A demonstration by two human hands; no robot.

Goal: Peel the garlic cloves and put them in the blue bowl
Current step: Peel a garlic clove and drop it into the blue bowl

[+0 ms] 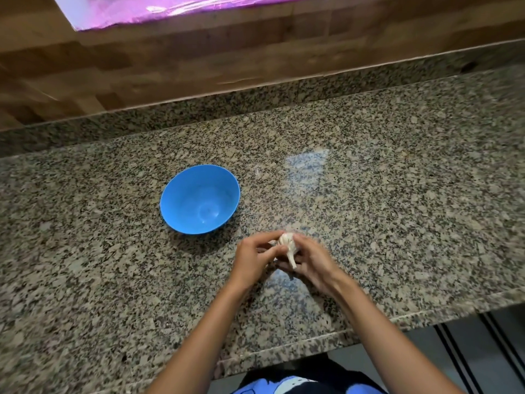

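A: Garlic bulb: whitish, papery skin on, stalk pointed toward 6 o'clock, raised just above the granite.

B: Blue bowl?

A: Upright, round, nothing inside; it sat near the bulb, at its 10 o'clock, not touching.

A speckled granite counter runs below a wooden wall.

Two bare forearms are seen, with no sleeves reaching the wrists. The left hand and the right hand are left uncovered. At six o'clock, a garment of blue with dark and white patches is worn.
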